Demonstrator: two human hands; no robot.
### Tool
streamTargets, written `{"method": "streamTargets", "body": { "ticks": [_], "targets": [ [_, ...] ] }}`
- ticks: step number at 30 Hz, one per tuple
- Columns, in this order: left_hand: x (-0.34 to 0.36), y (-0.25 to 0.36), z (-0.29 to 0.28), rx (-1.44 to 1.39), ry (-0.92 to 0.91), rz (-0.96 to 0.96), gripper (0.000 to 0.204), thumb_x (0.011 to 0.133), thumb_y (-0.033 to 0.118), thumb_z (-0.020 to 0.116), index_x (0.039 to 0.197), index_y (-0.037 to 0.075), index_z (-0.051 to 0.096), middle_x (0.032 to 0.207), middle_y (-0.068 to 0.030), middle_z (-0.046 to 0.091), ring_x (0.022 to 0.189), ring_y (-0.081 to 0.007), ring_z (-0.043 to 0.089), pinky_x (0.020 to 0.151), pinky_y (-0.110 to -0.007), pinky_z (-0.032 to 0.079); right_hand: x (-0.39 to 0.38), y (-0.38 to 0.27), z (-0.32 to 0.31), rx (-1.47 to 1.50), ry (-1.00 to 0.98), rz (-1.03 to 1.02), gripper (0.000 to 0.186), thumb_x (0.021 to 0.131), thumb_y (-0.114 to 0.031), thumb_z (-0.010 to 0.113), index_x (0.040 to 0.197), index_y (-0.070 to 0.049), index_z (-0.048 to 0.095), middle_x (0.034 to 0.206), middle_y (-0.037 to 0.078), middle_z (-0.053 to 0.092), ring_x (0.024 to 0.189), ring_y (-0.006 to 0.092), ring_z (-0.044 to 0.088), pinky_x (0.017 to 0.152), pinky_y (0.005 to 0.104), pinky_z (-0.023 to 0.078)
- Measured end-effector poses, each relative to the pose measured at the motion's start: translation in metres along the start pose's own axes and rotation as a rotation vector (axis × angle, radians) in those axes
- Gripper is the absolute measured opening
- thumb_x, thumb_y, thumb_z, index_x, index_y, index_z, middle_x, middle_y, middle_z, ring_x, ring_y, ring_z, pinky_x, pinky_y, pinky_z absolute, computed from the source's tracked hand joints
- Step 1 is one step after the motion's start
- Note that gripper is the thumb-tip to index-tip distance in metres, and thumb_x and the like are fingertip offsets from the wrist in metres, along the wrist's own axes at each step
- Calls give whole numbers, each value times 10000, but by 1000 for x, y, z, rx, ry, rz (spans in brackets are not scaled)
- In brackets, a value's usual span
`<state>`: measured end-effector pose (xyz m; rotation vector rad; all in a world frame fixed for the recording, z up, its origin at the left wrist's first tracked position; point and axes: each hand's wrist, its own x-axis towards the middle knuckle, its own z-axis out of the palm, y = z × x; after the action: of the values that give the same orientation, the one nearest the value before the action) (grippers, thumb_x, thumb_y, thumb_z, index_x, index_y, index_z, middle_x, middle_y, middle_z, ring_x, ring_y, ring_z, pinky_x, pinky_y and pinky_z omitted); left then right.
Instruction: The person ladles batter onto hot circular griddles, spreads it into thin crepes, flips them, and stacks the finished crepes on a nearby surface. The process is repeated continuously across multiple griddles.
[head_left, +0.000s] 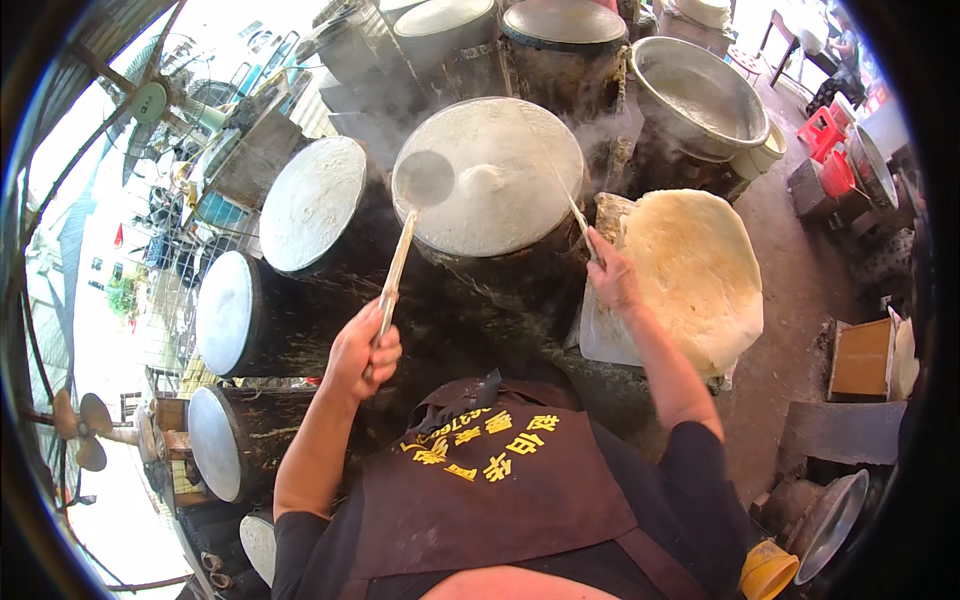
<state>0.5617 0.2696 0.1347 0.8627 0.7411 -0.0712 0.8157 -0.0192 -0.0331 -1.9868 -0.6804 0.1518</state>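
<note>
A round griddle (488, 230) stands in front of me, coated with pale batter that has a small mound near its middle. My left hand (362, 352) is closed around the wooden handle of a ladle (426, 178). Its round grey head hangs over the griddle's left part; whether it touches the batter I cannot tell. My right hand (614, 275) grips a long thin-bladed spatula (578, 213), whose blade reaches over the griddle's right edge. Beside that hand lies a pile of large, round, pale-brown pancakes (690, 270) on a stand.
More round griddles on dark drums curve around my left, including one nearby (314, 205). Behind are further griddles (565, 22) and a wide metal basin (700, 95) of pale liquid. Steam drifts there. Fans (150, 102) stand left; red stools (822, 130) and a person (845, 60) are far right.
</note>
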Motion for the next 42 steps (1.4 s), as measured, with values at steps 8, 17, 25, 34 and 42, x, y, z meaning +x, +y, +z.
{"method": "streamTargets", "body": {
  "ticks": [8,17,25,34,42],
  "targets": [
    [79,2,19,640,176,250,397,960,197,449,1355,154,441,673,13,436,470,-65,399,371,-236,356,-75,-77,83,402,-10,430,584,852,-28,555,1414,-132,431,757,96,606,524,151,570,490,286,497],
    [67,-52,108,98,31,47,121,922,98,476,1007,110,391,780,-55,467,579,-145,497,456,-342,510,-113,-82,159,290,-81,329,346,886,-54,546,1232,-51,523,705,148,595,582,277,606,594,372,494],
    [-3,11,-1,-840,-581,-228,354,1030,173,344,1361,53,383,731,0,387,506,-45,356,348,-191,270,-108,-68,82,-72,172,45,607,821,14,578,1402,-66,420,1032,222,621,882,367,620,793,407,500],
    [-116,-32,-41,-877,-305,-61,411,1037,192,344,1446,193,302,710,-4,372,473,-36,347,319,-189,299,-106,-75,100,-42,-236,-164,603,782,-6,613,1363,-100,484,862,168,586,790,344,604,725,411,503],
    [-146,-67,-68,-927,-170,10,402,1022,168,383,1416,236,347,709,-4,372,489,-42,359,326,-181,337,-148,-65,80,-161,-289,-98,592,780,24,595,1358,-50,485,895,202,597,755,373,576,698,423,491]
  ]
}}
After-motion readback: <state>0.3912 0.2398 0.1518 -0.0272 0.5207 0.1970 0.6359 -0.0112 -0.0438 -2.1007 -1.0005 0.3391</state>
